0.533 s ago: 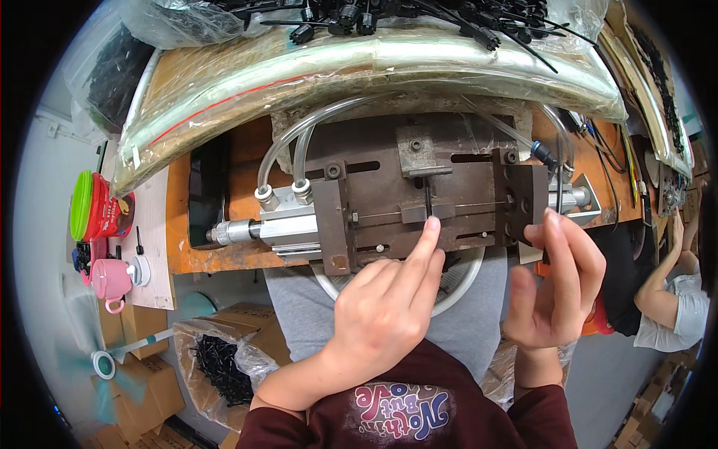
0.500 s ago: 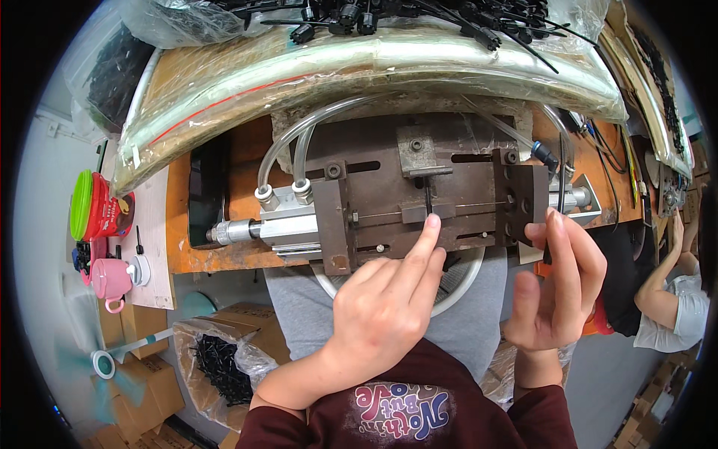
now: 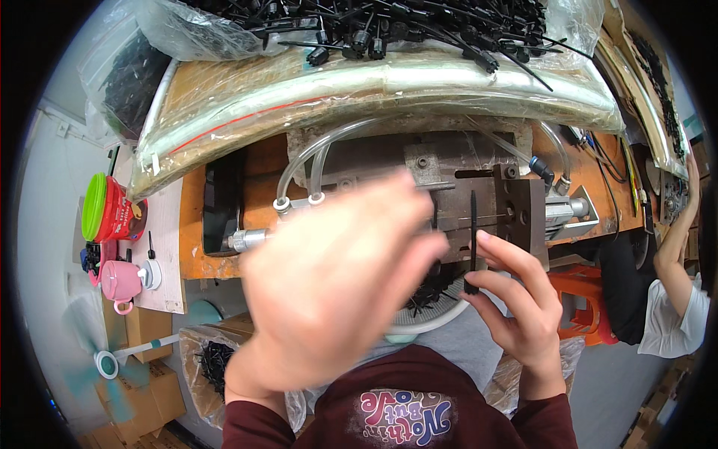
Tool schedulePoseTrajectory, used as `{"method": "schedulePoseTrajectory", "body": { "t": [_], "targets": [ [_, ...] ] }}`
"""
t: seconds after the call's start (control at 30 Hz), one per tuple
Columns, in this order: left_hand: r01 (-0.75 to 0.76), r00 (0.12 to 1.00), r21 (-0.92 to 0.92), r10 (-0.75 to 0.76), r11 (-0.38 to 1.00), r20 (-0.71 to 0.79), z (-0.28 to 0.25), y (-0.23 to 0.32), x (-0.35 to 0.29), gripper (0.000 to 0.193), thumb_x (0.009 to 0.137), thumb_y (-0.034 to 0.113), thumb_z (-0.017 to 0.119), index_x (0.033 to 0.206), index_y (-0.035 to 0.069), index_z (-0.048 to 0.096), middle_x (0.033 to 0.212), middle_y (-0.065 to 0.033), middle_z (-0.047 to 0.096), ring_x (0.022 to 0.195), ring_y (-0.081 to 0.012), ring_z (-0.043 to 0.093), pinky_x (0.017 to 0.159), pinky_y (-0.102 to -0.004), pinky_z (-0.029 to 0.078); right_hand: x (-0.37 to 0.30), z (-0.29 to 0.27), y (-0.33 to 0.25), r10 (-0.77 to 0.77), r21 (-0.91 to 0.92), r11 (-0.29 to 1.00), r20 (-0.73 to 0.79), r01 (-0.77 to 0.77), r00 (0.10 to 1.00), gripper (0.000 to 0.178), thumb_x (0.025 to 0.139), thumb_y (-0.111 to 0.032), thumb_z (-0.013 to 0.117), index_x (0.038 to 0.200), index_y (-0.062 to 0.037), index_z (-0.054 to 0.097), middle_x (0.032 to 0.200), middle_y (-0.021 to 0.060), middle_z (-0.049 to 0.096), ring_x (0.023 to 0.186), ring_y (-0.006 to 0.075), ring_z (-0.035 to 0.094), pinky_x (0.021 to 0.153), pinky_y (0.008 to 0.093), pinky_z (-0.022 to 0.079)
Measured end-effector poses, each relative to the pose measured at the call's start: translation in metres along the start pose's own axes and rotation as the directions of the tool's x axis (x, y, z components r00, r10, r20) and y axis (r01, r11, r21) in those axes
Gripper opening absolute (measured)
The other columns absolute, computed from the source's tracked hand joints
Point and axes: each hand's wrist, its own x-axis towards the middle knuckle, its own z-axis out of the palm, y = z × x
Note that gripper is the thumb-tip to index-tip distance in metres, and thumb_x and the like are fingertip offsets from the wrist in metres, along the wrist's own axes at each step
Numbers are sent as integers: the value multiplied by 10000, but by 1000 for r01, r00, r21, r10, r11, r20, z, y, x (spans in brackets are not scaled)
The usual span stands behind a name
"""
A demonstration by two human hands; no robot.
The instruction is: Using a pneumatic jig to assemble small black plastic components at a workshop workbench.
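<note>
My right hand (image 3: 527,303) pinches a slim black plastic stem (image 3: 473,224) with a wider knob at its near end. It holds the stem upright in the picture, over the right half of a dark metal clamping fixture (image 3: 479,153). Smeared by motion, my left hand (image 3: 329,277) hovers over the fixture's left half and hides much of it; its fingers cannot be made out. A steel block (image 3: 425,161) is bolted at the fixture's back middle. On the right stands an upright dark metal block (image 3: 529,213) with holes.
Below the fixture, a white-rimmed basket (image 3: 426,323) holds black pieces. A heap of black stemmed parts (image 3: 419,26) lies behind, beyond a plastic-wrapped edge (image 3: 381,78). Transparent hoses (image 3: 303,153) arch over the left. A pink cup (image 3: 120,280) stands far left; another person's arm (image 3: 677,232) shows far right.
My left hand has lifted off the fixture's centre and moved left, now blurred. My right hand has moved left with the black stem. More of the basket's contents shows.
</note>
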Motion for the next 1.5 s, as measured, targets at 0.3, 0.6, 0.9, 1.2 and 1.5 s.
{"method": "schedulePoseTrajectory", "body": {
  "t": [0.3, 0.6, 0.9, 1.2, 1.5],
  "targets": [
    [-93, 963, 215, 143, 972, -228, 17, -62, 127, 244, 790, 191, 810, 938, 12, 739, 916, -112, 674, 895, -259, 656, 794, -352, 518, 7, 26, -5, -15, -281, 958, 173, 64, 985, 276, 746, -35, 783, 981, -33, 639, 1335, 170, 643, 642, 195, 632, 604, 301, 514],
    [74, 986, 221, -38, 973, -161, 43, -67, 147, 229, 767, 212, 809, 831, 13, 714, 888, -124, 639, 902, -298, 644, 803, -399, 526, 11, 19, -6, -1, -296, 953, 219, 68, 976, 252, 763, -60, 732, 1003, -30, 659, 1318, 146, 659, 544, 165, 581, 577, 278, 491],
    [-153, 961, 121, 176, 981, -211, 35, -76, 119, 215, 790, 134, 806, 966, 28, 743, 864, -74, 721, 785, -161, 714, 717, -294, 557, 53, 4, 2, -100, -107, 991, -149, 85, 984, 324, 755, -54, 800, 1057, -23, 686, 1132, 146, 709, 886, 304, 699, 769, 360, 560],
    [-279, 919, 93, 294, 956, -262, 23, -53, 91, 261, 784, 37, 784, 1043, 49, 754, 880, -60, 688, 790, -165, 688, 718, -286, 539, 149, 7, 40, -358, -343, 904, -280, 256, 891, 265, 825, -31, 693, 1088, -9, 670, 1088, 128, 682, 1013, 300, 632, 892, 395, 485],
    [-109, 983, -115, 124, 987, 137, 14, 12, -30, 372, 735, -34, 792, 1098, -44, 708, 1315, -268, 613, 1108, -373, 667, 954, -413, 555, 138, -11, 37, -215, -97, 975, -174, 201, 961, 259, 833, -6, 725, 1092, -10, 718, 980, 94, 680, 852, 213, 686, 771, 301, 543]
  ]
}}
